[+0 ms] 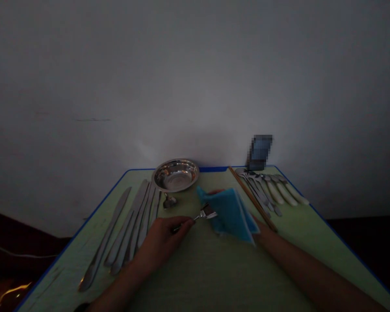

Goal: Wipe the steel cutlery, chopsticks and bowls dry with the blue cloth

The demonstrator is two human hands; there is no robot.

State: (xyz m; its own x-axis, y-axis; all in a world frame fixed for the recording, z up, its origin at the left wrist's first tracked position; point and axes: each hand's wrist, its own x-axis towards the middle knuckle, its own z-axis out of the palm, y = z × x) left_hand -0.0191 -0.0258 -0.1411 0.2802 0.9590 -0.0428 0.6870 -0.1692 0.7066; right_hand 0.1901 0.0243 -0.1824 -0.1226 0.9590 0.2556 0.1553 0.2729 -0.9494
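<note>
My left hand is closed on the handle of a small metal fork, whose head points right into a folded blue cloth. My right hand is mostly hidden under that cloth and holds it up around the fork's head; a fingertip shows at the cloth's top edge. Both hands are over the middle of a pale green table.
Several long knives lie in a row at the left. A shiny metal bowl stands at the back, a spoon beside it. Wooden chopsticks and several forks and white-handled utensils lie at the right. A wall rises behind.
</note>
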